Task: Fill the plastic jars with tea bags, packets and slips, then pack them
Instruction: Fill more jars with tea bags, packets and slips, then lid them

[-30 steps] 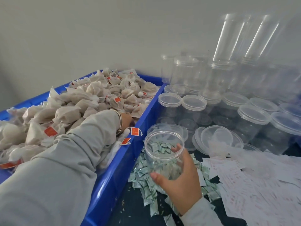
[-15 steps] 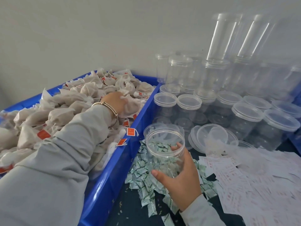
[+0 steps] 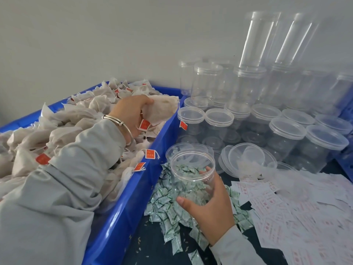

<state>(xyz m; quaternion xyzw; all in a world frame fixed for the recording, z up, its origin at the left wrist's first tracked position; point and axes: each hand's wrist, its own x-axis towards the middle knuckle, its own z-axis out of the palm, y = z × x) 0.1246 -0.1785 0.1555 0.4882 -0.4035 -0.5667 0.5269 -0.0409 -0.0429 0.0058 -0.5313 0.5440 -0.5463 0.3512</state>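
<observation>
Right hand (image 3: 212, 209): nearest the camera, thumb and fingers curled round an open jar (image 3: 192, 176), held upright over the packets. The jar is clear plastic with no lid on it.

Packets (image 3: 168, 213): small green-and-white sachets, heaped loose on the dark table (image 3: 150, 245) under and around the jar.

Slips (image 3: 298, 213): white papers with red print, spread in an overlapping layer to the right of the packets.

Blue bin (image 3: 122, 213): long plastic tub at left, its wall just beside the packets, filled with tea bags (image 3: 63, 129) bearing orange tags.

Left hand (image 3: 131, 113): over the far end of the bin, grey sleeve and a metal bangle (image 3: 118, 121) at the wrist. Fingers and thumb pinch one white tea bag (image 3: 162, 109), lifted above the heap.

Loose lids (image 3: 246, 157): clear, stacked flat beyond the held jar.

Lidded jars (image 3: 286, 138): clear, standing in rows behind the lids.

Stacked jars (image 3: 246, 83): further clear jars piled against the pale wall (image 3: 114, 35), farthest back.
</observation>
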